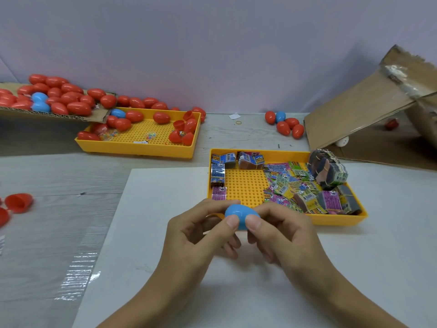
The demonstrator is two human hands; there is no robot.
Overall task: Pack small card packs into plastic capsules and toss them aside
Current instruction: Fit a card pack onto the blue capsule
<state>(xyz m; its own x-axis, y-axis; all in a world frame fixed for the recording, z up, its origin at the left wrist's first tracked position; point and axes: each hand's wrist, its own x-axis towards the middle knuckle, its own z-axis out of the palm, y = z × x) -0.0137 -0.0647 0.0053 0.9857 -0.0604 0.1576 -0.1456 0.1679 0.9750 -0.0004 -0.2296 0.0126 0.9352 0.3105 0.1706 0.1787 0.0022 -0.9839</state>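
Both forearms reach in from the near edge of the tabletop and meet over a white sheet (165, 268) that covers its near middle. Between them sits a blue capsule (240, 215), held above the sheet, just in front of the near wall of a yellow tray. The left hand (201, 235) pinches the capsule's left side, thumb on the front and fingers curled behind; the right hand (283, 233) grips the right side in the same way, its thumb tip lying beside the left one. Whether the capsule is fully closed cannot be told.

That card tray (335, 220) lies toward the right of the tabletop, partly on the sheet. Loose card packs (290, 185) fill its right half, banded bundles stand along its back and left walls, and its pegged floor shows bare in the middle.

A second yellow tray (139, 150) sits further back to the left, with red capsules (162, 117), some open halves and one blue capsule inside. Behind it, at the far left edge, a cardboard flap (54, 116) carries a heap of red capsules and two blue ones. A small cluster of capsules (285, 124) lies near the far edge right of centre, beside a tilted cardboard box (354, 110) in the far right corner. Open red halves (17, 202) lie at the left edge.
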